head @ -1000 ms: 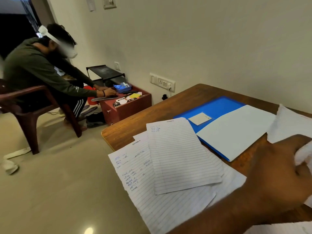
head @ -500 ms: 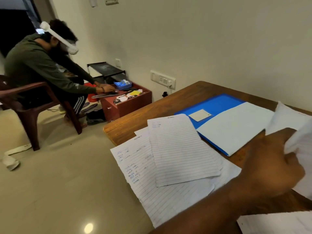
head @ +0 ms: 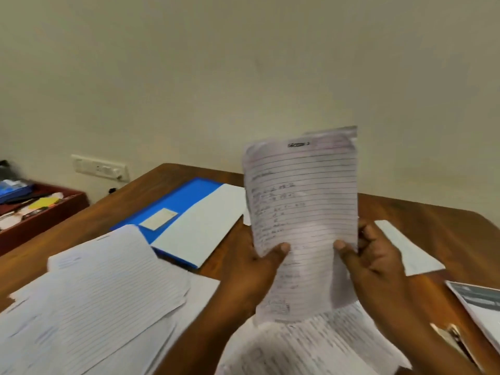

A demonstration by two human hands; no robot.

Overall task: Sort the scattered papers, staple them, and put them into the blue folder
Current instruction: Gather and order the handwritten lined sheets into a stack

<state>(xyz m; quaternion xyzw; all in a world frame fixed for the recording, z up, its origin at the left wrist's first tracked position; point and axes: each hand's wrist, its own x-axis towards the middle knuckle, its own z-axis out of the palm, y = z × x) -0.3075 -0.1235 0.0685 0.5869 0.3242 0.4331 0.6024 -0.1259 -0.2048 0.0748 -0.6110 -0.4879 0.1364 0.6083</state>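
Note:
Both hands hold up a small bundle of lined, handwritten sheets (head: 303, 212) upright above the wooden table (head: 433, 228). My left hand (head: 257, 269) grips its left edge with the thumb on the front. My right hand (head: 370, 258) pinches its right edge. The blue folder (head: 178, 201) lies open at the table's far left, with a white sheet (head: 200, 231) on its right half and a small pale label on the blue. More lined papers (head: 102, 293) lie spread at the near left, and another written sheet (head: 305, 345) lies under my hands.
A loose white sheet (head: 405, 250) lies right of my hands. A printed booklet (head: 479, 301) and a small metal object (head: 449, 331) sit at the near right edge. A red cabinet (head: 40, 215) with clutter stands left of the table, below a wall socket (head: 100, 167).
The view has swung right, so the seated person is out of frame. My left hand has lifted the sheets upright, and my right hand now holds their other edge.

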